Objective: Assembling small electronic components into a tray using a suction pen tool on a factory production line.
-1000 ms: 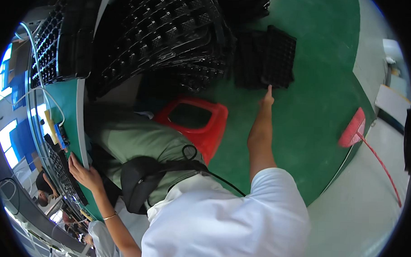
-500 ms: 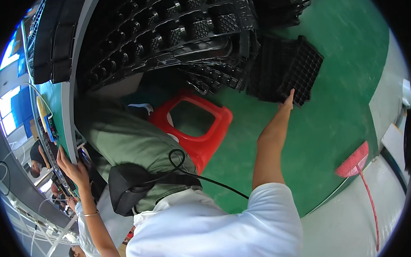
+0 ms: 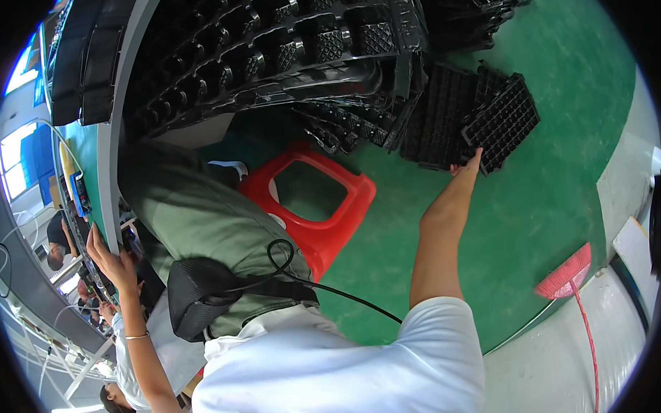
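Note:
Out to the right, my right hand (image 3: pixel 469 166) is closed on the near corner of a black plastic tray (image 3: pixel 504 124) with a grid of small pockets. The tray sits turned at an angle against a stack of similar black trays (image 3: pixel 437 115) on the floor. Its gripped edge partly hides my fingers; the thumb shows on top. My left hand (image 3: pixel 113 263) lies at the edge of the workbench (image 3: pixel 107 191) on the left, fingers stretched out and holding nothing.
A red plastic stool (image 3: pixel 322 239) stands beside my legs. Large black trays (image 3: pixel 307 49) are piled ahead, with another pile (image 3: pixel 468 22) farther off. A red broom (image 3: pixel 567 271) leans at the right. A black cable (image 3: pixel 342 288) crosses my waist. Other people (image 3: pixel 120 399) are at the left.
The black tray in my right hand has turned and shifted a little to the right, away from its stack. My left hand stays at the bench edge.

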The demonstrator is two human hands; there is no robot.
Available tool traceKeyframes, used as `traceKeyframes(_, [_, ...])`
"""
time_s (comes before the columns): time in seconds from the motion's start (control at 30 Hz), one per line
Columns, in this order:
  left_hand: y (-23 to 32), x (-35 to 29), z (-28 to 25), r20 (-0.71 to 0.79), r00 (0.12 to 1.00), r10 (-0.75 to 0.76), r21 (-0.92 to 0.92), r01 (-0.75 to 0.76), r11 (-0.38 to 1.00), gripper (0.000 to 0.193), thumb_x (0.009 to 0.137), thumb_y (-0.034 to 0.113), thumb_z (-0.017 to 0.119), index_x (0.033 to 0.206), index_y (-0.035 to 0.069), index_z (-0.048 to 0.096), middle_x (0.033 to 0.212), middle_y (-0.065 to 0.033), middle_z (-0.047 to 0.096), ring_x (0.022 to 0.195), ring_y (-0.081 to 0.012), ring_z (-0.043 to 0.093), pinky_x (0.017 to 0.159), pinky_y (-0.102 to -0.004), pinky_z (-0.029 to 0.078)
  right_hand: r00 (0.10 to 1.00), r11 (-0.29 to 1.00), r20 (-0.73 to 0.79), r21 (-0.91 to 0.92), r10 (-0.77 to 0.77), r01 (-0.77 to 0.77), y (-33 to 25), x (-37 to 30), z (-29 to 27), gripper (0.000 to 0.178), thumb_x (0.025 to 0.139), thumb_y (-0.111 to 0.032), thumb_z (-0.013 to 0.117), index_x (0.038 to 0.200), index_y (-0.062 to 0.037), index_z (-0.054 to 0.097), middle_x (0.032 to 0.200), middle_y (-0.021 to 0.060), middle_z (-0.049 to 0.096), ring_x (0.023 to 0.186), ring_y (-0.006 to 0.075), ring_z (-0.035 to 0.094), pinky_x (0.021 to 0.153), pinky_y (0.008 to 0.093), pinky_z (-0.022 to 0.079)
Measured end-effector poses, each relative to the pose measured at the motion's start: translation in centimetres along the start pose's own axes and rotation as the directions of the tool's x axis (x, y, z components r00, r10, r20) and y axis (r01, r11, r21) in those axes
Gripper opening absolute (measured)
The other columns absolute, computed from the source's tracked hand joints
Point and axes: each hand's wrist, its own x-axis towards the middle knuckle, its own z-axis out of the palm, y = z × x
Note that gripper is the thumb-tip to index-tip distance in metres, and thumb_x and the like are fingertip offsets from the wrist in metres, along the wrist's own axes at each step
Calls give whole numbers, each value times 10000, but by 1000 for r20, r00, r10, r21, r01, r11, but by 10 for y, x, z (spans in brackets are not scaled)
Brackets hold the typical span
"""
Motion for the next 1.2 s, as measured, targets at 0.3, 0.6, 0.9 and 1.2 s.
traceKeyframes(0.3, [-3, 0, 2, 16, 1000, 1, 32, -2, 999, 763, 668, -112, 510, 1413, 19, 409, 1338, -226, 446, 1252, -423, 428, 1085, -460, 317, 993, 996, -82, -24, -89, 87, -8, 29, -1, 969, 621, -744, 720, 1216, -11, 503, 1124, 128, 509, 988, 298, 483, 871, 439, 388])
traceKeyframes(0.6, [-4, -1, 1, 7, 1000, 4, 39, -5, 999, 799, 638, -121, 493, 1419, 22, 406, 1338, -217, 450, 1263, -419, 431, 1090, -471, 313, 989, 967, 117, 250, -87, 56, -11, 38, -9, 533, 633, -483, 840, 958, -131, 604, 816, 55, 589, 709, 212, 551, 576, 308, 463])
traceKeyframes(0.9, [-1, -1, 1, -25, 1000, -13, 10, 14, 1000, 753, 679, -142, 521, 1407, 29, 429, 1325, -217, 464, 1255, -417, 438, 1078, -465, 319, 881, 872, 351, 473, -317, 125, 67, -41, -71, 292, 769, -239, 793, 941, -87, 611, 809, 43, 635, 665, 180, 570, 585, 273, 465])
traceKeyframes(1.2, [0, 1, 2, -44, 999, 8, -20, -9, 1000, 778, 655, -134, 505, 1411, 34, 426, 1331, -214, 462, 1255, -416, 434, 1082, -471, 319, 870, 918, 292, 150, -397, 368, 128, -53, -53, 357, 769, -172, 764, 1034, -28, 571, 828, 65, 631, 610, 204, 604, 603, 351, 589])
